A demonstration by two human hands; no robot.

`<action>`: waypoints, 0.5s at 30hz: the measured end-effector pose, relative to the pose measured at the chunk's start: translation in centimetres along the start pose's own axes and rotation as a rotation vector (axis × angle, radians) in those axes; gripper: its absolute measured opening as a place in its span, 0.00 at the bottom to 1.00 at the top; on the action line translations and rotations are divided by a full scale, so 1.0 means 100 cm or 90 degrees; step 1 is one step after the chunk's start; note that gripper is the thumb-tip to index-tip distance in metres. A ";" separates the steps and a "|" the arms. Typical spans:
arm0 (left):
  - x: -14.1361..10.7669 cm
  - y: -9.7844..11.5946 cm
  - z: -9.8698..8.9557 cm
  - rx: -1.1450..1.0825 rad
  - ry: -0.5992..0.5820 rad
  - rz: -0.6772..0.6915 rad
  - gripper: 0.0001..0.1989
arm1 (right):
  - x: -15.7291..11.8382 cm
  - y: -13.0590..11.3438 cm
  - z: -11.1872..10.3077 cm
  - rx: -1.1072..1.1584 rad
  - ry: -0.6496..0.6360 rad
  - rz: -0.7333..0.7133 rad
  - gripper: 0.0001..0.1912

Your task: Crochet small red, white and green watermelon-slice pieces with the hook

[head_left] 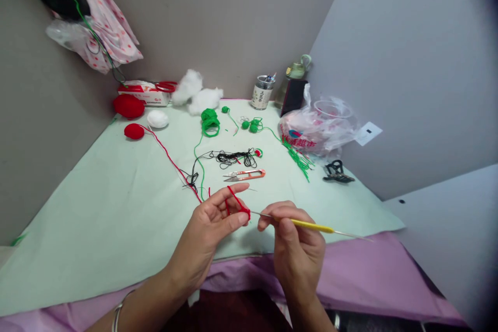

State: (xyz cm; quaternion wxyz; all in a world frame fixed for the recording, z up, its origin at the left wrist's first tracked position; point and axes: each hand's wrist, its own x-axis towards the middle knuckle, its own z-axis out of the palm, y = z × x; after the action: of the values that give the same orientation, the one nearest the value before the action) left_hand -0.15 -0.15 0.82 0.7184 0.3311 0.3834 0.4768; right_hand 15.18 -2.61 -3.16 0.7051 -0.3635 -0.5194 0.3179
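Between thumb and fingers, my left hand (pixel 216 223) pinches a small piece of red yarn work (pixel 246 212), and a red strand loops over its raised index finger. My right hand (pixel 293 238) grips a crochet hook (pixel 311 225) with a yellow handle. The hook's thin metal tip points left and meets the red work at my left fingertips. A red strand (pixel 171 158) runs back from near my left hand to a small red yarn ball (pixel 134 131). Just beyond my hands lie orange-handled thread snips (pixel 249 174).
Black yarn (pixel 233 158) lies tangled beyond the snips, with green yarn (pixel 210 123) behind it. At the back stand a tissue box (pixel 146 96), white stuffing (pixel 202 99) and a pen holder (pixel 263 93). A plastic bag (pixel 311 127) and a black clip (pixel 337 172) sit at the right.
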 end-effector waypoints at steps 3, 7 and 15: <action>0.001 -0.003 0.001 0.010 0.023 0.022 0.20 | -0.006 -0.001 -0.002 -0.143 -0.005 -0.115 0.13; -0.002 -0.006 0.007 -0.020 0.014 0.017 0.21 | -0.011 0.000 0.002 -0.271 -0.039 -0.237 0.17; -0.006 -0.004 0.009 -0.036 -0.009 -0.010 0.30 | -0.010 0.000 0.016 -0.153 0.063 -0.173 0.13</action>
State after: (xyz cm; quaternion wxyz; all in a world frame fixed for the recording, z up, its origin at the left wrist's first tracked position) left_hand 0.68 -0.90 1.09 0.7337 0.3111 0.3673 0.4796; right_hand 13.40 -3.14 -3.30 0.7181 -0.3865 -0.5623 0.1370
